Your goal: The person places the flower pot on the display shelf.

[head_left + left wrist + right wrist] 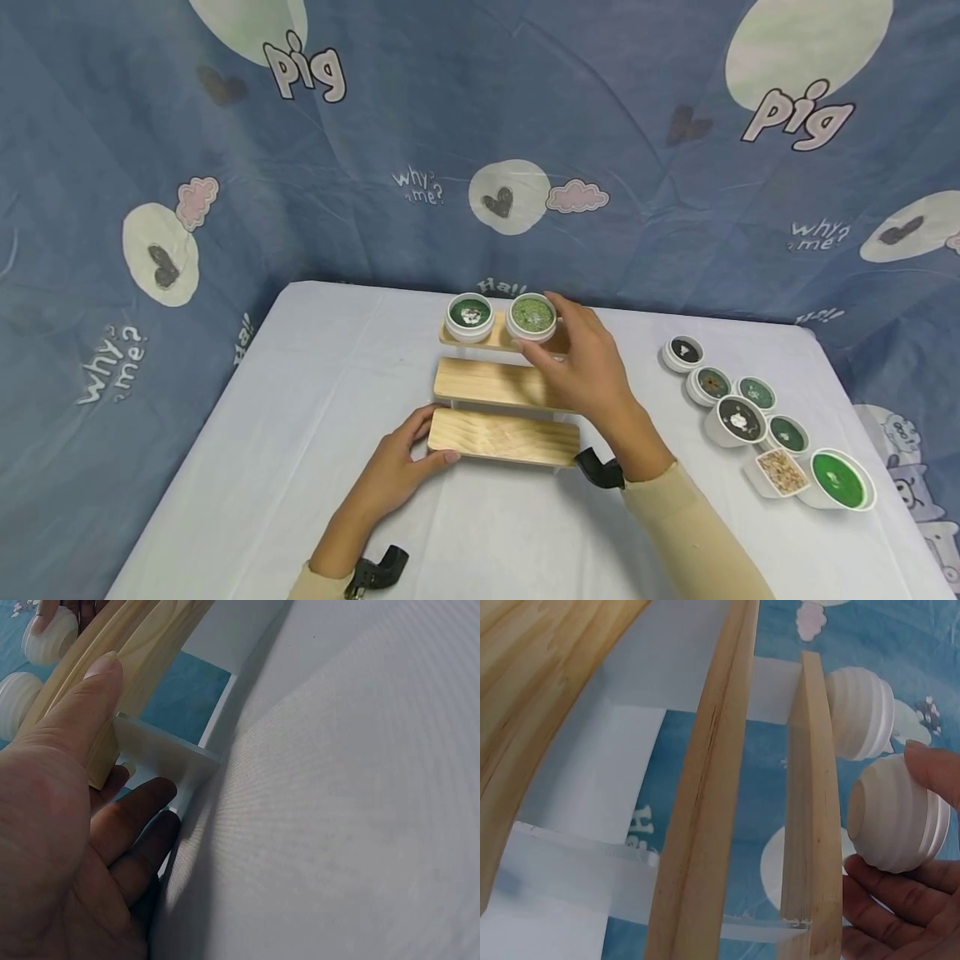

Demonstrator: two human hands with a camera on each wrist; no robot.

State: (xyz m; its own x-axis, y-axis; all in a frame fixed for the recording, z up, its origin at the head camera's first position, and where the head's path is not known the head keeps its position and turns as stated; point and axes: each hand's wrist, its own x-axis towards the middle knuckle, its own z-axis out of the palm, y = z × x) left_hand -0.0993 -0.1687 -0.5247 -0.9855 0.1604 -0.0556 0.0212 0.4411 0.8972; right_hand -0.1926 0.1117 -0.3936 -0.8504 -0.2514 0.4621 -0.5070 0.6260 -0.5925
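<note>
My right hand (588,358) pinches a white ribbed round cup (532,315) with a speckled green top between thumb and fingers. In the right wrist view, a narrow gap shows between this cup's base (857,810) and the top board of a three-step wooden display stand (504,437). Beside it on that top board sits another white cup (469,317), dark green inside with a pale patch. At the lowest step's left end, my left hand (393,471) grips the stand. Its thumb (90,701) lies on the wood, and the fingers curl underneath near a translucent support (165,754).
Several small cups stand grouped on the right of the white-covered table (300,375). Among them are a bright green cup (837,480), a square cup with pale bits (780,473) and a dark-topped cup (738,420). A blue printed cloth (375,108) hangs behind the table.
</note>
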